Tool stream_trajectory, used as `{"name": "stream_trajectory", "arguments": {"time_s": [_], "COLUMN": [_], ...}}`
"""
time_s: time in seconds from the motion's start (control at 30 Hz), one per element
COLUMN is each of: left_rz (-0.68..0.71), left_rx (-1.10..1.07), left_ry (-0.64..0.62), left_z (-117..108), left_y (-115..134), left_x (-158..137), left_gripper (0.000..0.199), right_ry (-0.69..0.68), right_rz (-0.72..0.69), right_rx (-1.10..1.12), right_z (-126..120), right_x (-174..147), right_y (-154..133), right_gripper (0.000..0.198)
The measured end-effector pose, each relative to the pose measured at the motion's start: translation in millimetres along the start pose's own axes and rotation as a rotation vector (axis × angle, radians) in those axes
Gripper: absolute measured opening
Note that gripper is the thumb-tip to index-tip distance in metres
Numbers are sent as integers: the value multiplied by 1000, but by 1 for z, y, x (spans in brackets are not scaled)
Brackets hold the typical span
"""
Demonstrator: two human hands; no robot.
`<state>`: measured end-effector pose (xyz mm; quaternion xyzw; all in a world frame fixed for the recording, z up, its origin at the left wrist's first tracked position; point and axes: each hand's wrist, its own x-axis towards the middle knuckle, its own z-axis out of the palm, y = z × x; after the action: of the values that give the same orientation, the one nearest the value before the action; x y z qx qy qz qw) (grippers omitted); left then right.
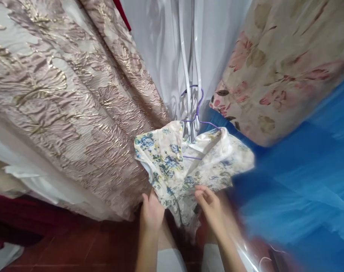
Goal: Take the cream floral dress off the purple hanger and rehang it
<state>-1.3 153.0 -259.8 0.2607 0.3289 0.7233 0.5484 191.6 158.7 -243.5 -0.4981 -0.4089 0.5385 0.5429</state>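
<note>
A white V-neck blouse (169, 162) with blue and yellow flowers hangs in front of me on a thin purple wire hanger (199, 105). My left hand (152, 211) is at the blouse's lower left edge, fingers partly hidden behind the cloth and thumb pointing up beside it. On the other side, my right hand (210, 206) pinches the front of the blouse near its lower right, thumb and fingertips close together. The lower part of the blouse narrows between both hands and is blurred.
Shiny pink-gold brocade cloth (104, 113) hangs close on the left. White straps (186, 56) hang behind the hanger against white fabric (157, 37). To the right are a beige floral cloth (288, 75) and bright blue fabric (296, 177). Reddish floor tiles (72, 245) show below.
</note>
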Motion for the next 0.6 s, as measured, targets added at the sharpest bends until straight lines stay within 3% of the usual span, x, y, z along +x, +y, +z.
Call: {"name": "stream_trajectory", "arguments": {"time_s": [0.07, 0.2, 0.37, 0.43, 0.53, 0.6], "left_rz": [16, 13, 61, 188, 574, 757], "left_rx": [124, 393, 518, 523, 621, 770], "left_ry": [75, 207, 148, 231, 423, 351], "left_z": [-7, -6, -4, -3, 5, 13], "left_y": [-6, -28, -52, -56, -56, -57], "left_x": [-18, -42, -44, -41, -36, -32], "left_gripper": [75, 59, 48, 47, 48, 40], "right_ry": [-40, -125, -105, -105, -122, -94], "right_rz": [-8, -59, -104, -90, -55, -42], "right_rx": [-43, -92, -93, -95, -88, -63], "right_z": [9, 23, 20, 15, 8, 5], "right_x": [2, -1, -5, -5, -7, -11], "right_y": [5, 10, 4, 1, -2, -4], "right_gripper": [44, 33, 35, 37, 36, 36]}}
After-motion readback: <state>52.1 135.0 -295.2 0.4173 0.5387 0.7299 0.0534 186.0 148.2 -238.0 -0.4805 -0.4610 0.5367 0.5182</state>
